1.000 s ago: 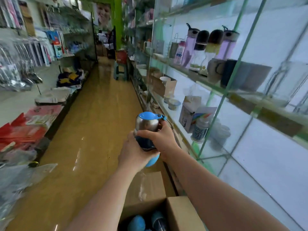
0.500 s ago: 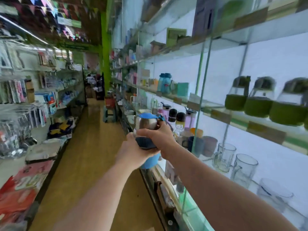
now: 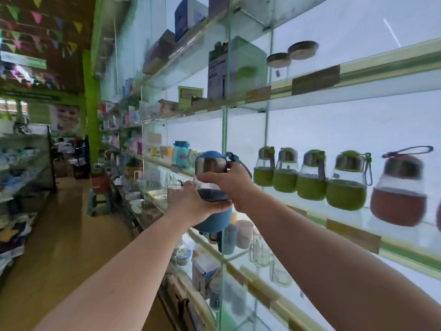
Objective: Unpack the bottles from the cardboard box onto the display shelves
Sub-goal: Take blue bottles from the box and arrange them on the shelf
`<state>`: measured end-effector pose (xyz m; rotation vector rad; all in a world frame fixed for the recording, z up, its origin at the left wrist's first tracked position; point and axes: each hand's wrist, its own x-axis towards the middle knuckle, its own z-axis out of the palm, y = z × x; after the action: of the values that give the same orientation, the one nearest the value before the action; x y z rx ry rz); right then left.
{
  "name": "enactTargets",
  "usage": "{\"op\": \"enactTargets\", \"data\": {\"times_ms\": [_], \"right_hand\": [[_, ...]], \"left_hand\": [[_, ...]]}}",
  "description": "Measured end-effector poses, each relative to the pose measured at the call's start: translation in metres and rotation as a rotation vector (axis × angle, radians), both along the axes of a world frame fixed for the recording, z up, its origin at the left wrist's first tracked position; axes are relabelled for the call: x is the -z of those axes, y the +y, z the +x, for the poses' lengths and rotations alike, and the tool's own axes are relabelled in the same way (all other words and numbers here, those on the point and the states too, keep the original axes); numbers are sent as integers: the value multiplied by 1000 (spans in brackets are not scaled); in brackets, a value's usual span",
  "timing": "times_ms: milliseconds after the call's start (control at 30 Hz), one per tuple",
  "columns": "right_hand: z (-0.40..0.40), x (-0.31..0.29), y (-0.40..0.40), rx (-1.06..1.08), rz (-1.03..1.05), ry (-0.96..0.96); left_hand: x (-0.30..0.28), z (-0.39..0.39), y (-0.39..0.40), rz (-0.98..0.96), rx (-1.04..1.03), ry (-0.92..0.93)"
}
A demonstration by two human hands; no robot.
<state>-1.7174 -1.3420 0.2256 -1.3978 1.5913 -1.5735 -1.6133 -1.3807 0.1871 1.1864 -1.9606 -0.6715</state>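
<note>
I hold a blue-sleeved glass bottle (image 3: 211, 164) with a steel collar, blue cap and strap in both hands, at chest height beside the glass display shelf (image 3: 353, 231). My left hand (image 3: 191, 205) cups its lower body from the left. My right hand (image 3: 230, 181) grips its neck from the right. On that shelf, just right of the bottle, stands a row of several green-sleeved bottles (image 3: 310, 174) and a red-brown one (image 3: 399, 187). The cardboard box is out of view.
Glass shelves run along the right wall at several heights: boxes (image 3: 235, 68) and jars above, cups and glass mugs (image 3: 260, 249) below. An aisle with a brown floor (image 3: 59, 247) opens on the left, with a stool (image 3: 99, 199) and racks further down.
My head has lifted from the box on the floor to the upper shelves. Both hands have raised the blue bottle to the level of the shelf with green bottles.
</note>
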Motion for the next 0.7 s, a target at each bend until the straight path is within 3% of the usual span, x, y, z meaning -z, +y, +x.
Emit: {"op": "enactTargets", "data": {"times_ms": [467,700], "right_hand": [[-124,-46,-70,158,-65,146],[-158,-34,-101,250,-51,167]], "left_hand": [[-45,-134,-74,-24,55,66],[-41,-173,-111,-4,111,11]]}}
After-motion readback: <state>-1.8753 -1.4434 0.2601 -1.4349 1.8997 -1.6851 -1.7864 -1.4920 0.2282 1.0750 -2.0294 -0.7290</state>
